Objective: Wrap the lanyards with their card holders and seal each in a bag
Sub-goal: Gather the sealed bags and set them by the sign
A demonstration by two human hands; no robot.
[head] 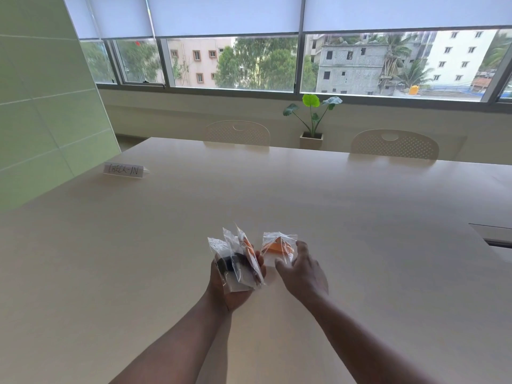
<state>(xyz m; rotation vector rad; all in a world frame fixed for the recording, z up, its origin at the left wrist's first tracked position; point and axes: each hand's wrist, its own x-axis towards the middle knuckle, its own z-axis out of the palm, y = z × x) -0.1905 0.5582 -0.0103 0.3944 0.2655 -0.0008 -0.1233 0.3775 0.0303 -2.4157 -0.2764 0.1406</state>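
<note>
While my left hand (235, 284) lies palm up just above the table (360, 217), it cups a fanned stack of three clear bags (238, 259), fingers curled up around their right edge and thumb side hidden behind them. Of the three, the two bags farther from my right hand show dark lanyard material through the plastic, and the one nearest it shows an orange strip. All three stand tilted, their sealed tops pointing up and away from me.

Just right of that stack, my right hand (303, 270) hovers with fingers spread and loosely bent, palm facing down. Its fingertips touch a fourth bag (277, 249), which holds an orange lanyard bundle; thumb and forefinger sit at the bag's lower and right edges, but I cannot tell whether they pinch it or only rest against it. This bag sits upright, close beside the stack without clearly touching it.

Well beyond the stack and to its left, a folded paper sign (123, 170) marked CHECK-IN stands on the table. Two pale chairs (394, 145) are tucked in at the table's far edge, with a potted plant (313, 117) behind them.
</note>
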